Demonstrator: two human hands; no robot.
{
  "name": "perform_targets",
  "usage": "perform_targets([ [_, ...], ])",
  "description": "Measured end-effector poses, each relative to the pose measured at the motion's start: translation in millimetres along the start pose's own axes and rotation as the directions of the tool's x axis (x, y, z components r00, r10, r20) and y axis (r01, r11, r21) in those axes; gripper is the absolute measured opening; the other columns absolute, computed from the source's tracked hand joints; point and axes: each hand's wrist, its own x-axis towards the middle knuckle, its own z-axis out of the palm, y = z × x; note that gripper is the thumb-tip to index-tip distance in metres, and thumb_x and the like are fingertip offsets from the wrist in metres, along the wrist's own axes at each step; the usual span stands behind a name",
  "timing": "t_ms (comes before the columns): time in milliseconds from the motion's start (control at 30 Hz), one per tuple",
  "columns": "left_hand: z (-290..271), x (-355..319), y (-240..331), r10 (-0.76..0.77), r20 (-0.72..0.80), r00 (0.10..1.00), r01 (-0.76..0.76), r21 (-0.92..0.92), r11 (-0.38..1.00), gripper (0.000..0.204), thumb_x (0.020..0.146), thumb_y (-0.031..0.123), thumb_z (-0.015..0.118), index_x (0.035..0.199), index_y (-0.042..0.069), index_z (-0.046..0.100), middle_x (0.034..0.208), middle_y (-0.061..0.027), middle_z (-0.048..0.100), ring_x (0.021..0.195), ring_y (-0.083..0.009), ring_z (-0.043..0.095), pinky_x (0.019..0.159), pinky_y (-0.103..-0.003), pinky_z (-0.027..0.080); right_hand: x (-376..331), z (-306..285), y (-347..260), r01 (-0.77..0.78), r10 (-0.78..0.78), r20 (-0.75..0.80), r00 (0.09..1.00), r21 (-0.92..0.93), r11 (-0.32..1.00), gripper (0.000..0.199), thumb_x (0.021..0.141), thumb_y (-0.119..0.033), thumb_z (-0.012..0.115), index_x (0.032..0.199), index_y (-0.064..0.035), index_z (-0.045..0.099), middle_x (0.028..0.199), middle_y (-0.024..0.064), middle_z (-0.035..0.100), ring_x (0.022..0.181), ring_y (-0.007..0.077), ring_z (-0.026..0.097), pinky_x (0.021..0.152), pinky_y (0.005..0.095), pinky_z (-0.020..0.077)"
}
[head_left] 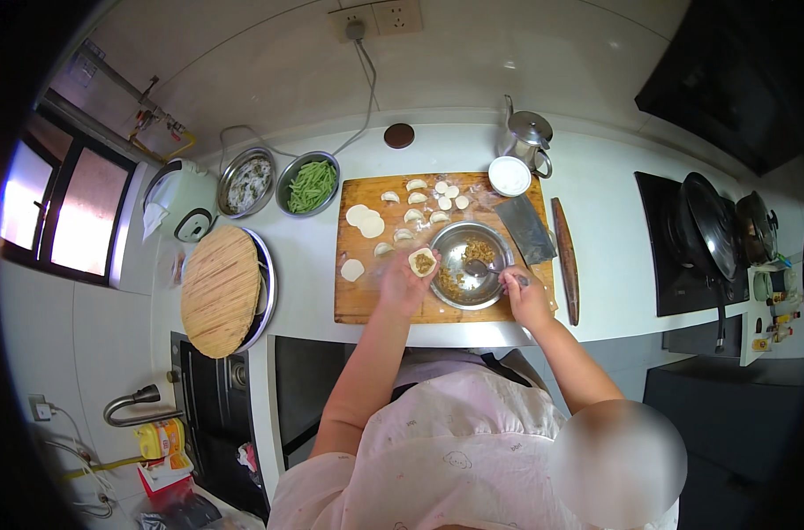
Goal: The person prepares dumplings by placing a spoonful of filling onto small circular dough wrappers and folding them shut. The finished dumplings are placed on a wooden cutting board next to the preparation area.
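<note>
My left hand [403, 287] cradles a round dumpling wrapper [416, 256] with a mound of brown filling [425, 262] on it. Just to its right stands a steel mixing bowl [466, 305] partly full of the same filling. My right hand [529, 300] is closed round the handle of a spoon [478, 268], whose head rests inside the bowl. Several folded dumplings [417, 185] lie on the wooden board [353, 305] beyond the bowl. Flat wrappers [371, 226] are on its left part, and small dough pieces [452, 192] near its far side.
A cleaver [525, 230] and rolling pin [565, 261] lie to the right. Behind them are a bowl of white powder [509, 177] and a steel kettle [530, 130]. Leftward are green beans [312, 185], another steel bowl [247, 183] and a round slatted lid [221, 291]. A cooktop [671, 283] is far right.
</note>
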Motion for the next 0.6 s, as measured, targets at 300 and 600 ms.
perform_targets([
  [300, -28.1, 4.4, -10.0, 0.010, -0.042, 0.999, -0.011, -0.037, 0.999, 0.039, 0.096, 0.029, 0.029, 0.104, -0.004, 0.047, 0.097, -0.0182, 0.057, 0.093, -0.0291, 0.057, 0.084, -0.037, 0.049, -8.9, 17.7, 10.0, 0.018, -0.016, 0.020, 1.000, -0.088, 0.996, 0.011, 0.087, -0.010, 0.048, 0.083, -0.0024, 0.056, 0.078, 0.0142, 0.059, 0.073, 0.0311, 0.058, 0.067, 0.0349, 0.0457],
  [600, -30.3, 6.7, -12.3, 0.006, -0.065, 0.998, -0.009, -0.055, 0.998, 0.041, 0.097, 0.028, 0.026, 0.110, -0.007, 0.042, 0.103, -0.0205, 0.054, 0.095, -0.0306, 0.056, 0.087, -0.037, 0.048, -7.6, 44.4, 27.7, -0.171, 0.165, 0.046, 0.985, 0.201, 0.965, 0.015, 0.092, -0.012, 0.043, 0.087, -0.0026, 0.054, 0.074, 0.0076, 0.059, 0.065, 0.0148, 0.056, 0.061, 0.0268, 0.0462],
])
